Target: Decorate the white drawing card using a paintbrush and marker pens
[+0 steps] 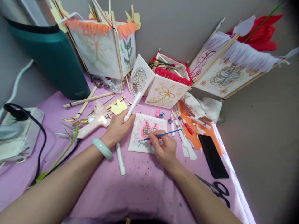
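My right hand point(163, 147) pinches a thin blue paintbrush point(168, 133), its tip low over the left part of a white square panel point(137, 143). On the panel is a drawing point(147, 130) of dark striped shapes edged in pink, with blue and pink marks around it. My left hand point(118, 126) is closed around a white marker point(133, 105) that points up and away, beside the panel's left edge. A second white marker point(121, 160) lies on the cloth by my left wrist. Small pink and blue caps point(159, 114) sit just behind the panel.
Paper lanterns point(98, 49) with drawn flowers stand at the back, near a teal bottle point(53, 59). Right lie markers point(180, 132), orange paper point(197, 140), a black phone point(213, 157) and scissors point(216, 189). Left are wooden sticks point(87, 100), a corded pink tool point(90, 127) and a power strip point(30, 137).
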Demonstrator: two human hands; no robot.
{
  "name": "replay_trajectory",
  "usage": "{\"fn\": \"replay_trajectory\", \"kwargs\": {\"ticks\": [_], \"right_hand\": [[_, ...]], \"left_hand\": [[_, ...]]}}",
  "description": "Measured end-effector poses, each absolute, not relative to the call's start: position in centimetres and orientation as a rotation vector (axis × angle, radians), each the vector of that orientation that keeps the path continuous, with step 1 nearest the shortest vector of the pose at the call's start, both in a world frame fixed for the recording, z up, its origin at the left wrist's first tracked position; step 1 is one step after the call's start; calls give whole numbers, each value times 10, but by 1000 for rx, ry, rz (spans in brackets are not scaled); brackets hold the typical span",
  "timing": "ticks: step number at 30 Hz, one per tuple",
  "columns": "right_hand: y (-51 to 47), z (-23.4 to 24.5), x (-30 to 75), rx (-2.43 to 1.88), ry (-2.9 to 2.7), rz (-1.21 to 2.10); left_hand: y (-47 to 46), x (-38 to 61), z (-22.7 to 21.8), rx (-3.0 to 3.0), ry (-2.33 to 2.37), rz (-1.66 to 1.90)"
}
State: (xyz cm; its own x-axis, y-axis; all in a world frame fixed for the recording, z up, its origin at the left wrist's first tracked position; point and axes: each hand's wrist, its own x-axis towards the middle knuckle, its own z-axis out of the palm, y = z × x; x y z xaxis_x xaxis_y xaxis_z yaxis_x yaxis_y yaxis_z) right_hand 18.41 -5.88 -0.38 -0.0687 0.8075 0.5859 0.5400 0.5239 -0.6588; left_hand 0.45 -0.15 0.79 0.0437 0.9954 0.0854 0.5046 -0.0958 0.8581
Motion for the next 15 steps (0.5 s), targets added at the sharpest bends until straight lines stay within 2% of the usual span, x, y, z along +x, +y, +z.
{"fn": "replay_trajectory", "kwargs": {"ticks": [15], "right_hand": [[-57, -3, 188, -1151, -1738, 148]], "left_hand": [[-2, 5, 10, 1693, 1537, 958]]}}
